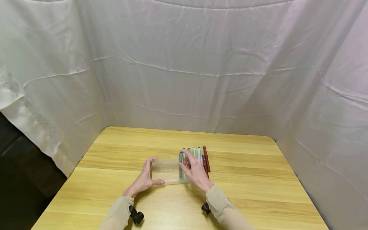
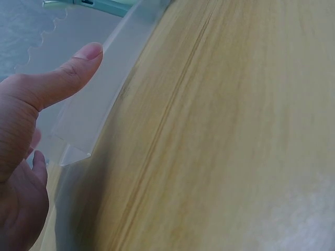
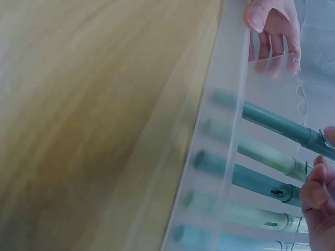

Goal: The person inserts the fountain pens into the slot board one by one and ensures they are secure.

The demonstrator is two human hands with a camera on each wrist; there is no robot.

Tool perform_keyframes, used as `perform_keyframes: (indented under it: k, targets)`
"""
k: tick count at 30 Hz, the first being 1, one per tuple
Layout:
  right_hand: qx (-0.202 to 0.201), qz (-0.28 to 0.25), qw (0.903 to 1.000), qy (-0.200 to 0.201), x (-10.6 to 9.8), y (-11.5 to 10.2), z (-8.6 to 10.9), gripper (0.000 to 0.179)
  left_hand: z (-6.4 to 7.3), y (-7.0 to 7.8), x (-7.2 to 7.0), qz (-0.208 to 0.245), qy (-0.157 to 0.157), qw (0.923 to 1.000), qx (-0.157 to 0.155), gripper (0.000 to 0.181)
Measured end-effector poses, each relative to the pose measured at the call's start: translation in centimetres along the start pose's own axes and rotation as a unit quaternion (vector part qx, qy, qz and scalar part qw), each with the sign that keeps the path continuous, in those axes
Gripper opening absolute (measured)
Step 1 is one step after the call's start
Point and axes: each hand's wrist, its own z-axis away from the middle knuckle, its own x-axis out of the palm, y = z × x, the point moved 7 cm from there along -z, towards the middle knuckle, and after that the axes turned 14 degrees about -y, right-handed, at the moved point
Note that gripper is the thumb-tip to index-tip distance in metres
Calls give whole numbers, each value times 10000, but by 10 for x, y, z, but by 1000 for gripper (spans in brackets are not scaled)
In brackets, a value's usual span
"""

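A clear plastic tray [image 1: 170, 182] with a scalloped far edge lies on the table. My left hand [image 1: 145, 179] grips its left end, thumb on the near wall and fingers at the far side. With thumb and index finger, my right hand [image 1: 197, 172] pinches the cap end of a dark green pen [image 3: 277, 123], whose other end sits behind the tray's near wall. Beside that pen, a light green pen [image 3: 264, 152], a teal pen [image 3: 256, 179], another light green pen [image 3: 251, 213] and a light blue pen [image 1: 199, 152] lie side by side in the tray.
Dark red pens [image 1: 207, 163] lie slanted at the right end of the row, partly hidden by my right hand. The wooden table [image 1: 253, 191] extends around the tray, with pale curtains [image 1: 184, 80] behind and at the sides. Black wrist cameras [image 1: 136, 217] sit under both sleeves.
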Motion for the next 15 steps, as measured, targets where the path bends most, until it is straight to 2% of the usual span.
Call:
perform_keyframes:
  k: [9, 15]
  targets:
    - [261, 332, 9990, -144, -1, 0, -7, 59, 0, 1, -1, -33, 21, 10000, -49, 102]
    - [665, 517, 9956, -414, 1, 2, -11, 60, 1, 2, -1, -49, 12, 10000, -11, 101]
